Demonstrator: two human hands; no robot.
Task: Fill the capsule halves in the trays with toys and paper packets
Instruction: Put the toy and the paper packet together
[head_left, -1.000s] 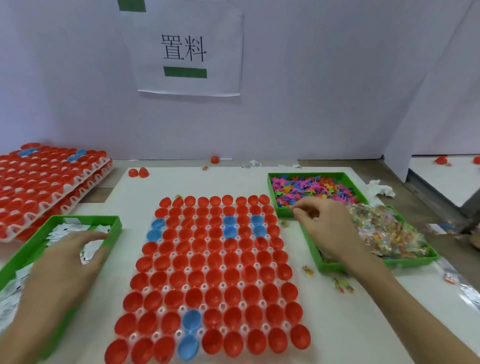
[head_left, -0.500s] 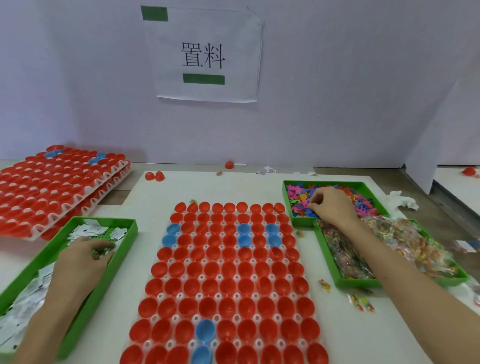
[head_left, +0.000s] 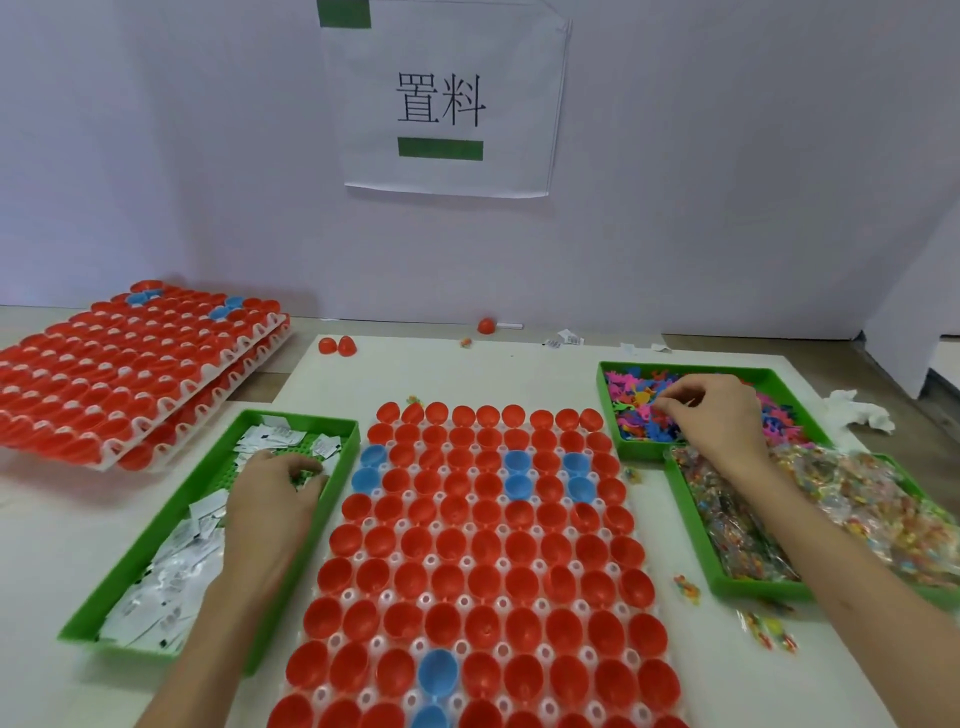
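Centrally, glossy red and a few blue capsule halves (head_left: 485, 545) sit open-side up in a translucent white tray (head_left: 430, 560); left of that tray, the left hand (head_left: 270, 499) curls onto flat white paper packets (head_left: 171, 587) in a green bin (head_left: 301, 417), its grip unclear; right of the tray, the right hand (head_left: 711, 421) pinches small bright plastic toys (head_left: 634, 410).

Bare forearms are stretched forward. The left hand (head_left: 275, 499) is held palm down at near left, fingertips bent; the right hand (head_left: 719, 421) is set farther right, fingers curled downward.
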